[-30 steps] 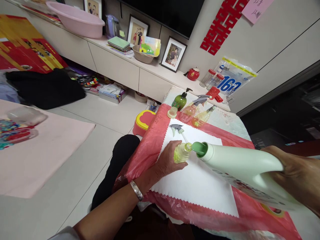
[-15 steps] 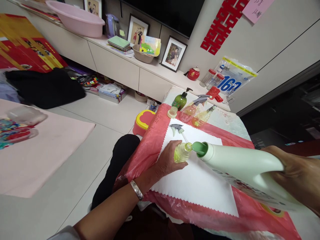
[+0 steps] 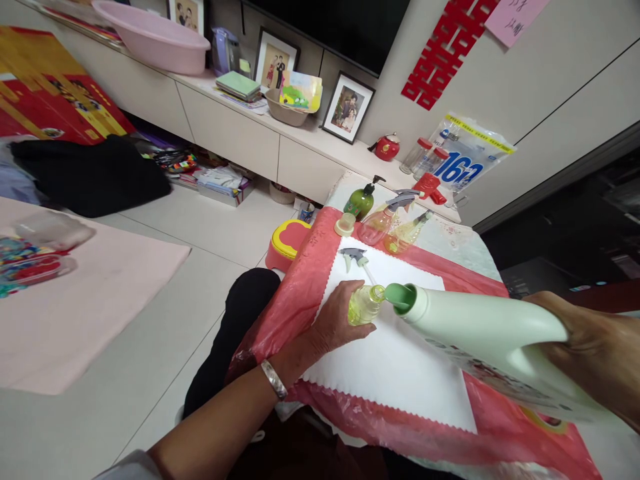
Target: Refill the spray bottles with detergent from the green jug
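Note:
My left hand is wrapped round a small clear bottle of yellow-green liquid, standing on a white cloth. My right hand grips the handle end of a large pale green detergent jug, tipped on its side. The jug's green spout sits at the small bottle's open mouth. A grey spray head with its tube lies on the cloth just beyond the bottle.
The cloth lies on red plastic sheeting over a small table. At its far end stand a green pump bottle, a pink spray bottle, a yellow spray bottle and a small cap. A yellow-red stool sits on the floor.

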The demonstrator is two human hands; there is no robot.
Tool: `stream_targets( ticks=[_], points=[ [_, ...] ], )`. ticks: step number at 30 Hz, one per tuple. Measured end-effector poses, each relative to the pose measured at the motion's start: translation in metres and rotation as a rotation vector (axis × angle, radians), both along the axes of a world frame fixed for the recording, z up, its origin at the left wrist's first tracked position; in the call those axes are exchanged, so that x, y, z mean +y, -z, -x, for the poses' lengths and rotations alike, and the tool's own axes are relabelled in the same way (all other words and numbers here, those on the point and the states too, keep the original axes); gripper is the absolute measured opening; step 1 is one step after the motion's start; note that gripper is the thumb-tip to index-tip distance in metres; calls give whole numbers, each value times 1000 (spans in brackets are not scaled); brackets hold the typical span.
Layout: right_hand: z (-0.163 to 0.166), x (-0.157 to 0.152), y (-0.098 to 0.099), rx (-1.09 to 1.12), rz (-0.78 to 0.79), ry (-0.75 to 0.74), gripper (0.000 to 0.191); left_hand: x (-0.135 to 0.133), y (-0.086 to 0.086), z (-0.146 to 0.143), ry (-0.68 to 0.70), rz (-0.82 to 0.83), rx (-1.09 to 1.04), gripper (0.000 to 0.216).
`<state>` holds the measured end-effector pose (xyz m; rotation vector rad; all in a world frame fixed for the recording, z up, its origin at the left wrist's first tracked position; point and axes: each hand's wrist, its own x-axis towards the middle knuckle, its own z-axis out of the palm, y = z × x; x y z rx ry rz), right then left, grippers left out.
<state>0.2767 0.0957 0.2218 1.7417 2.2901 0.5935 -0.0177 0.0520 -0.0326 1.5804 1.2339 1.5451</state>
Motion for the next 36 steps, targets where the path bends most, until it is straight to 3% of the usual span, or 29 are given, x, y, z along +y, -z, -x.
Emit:
stream_targets(
  ticks=[36],
  points=[
    [6,-2,-3,37,-29,-108,42,1,2,-1,-4,2,2,88]
  ],
)
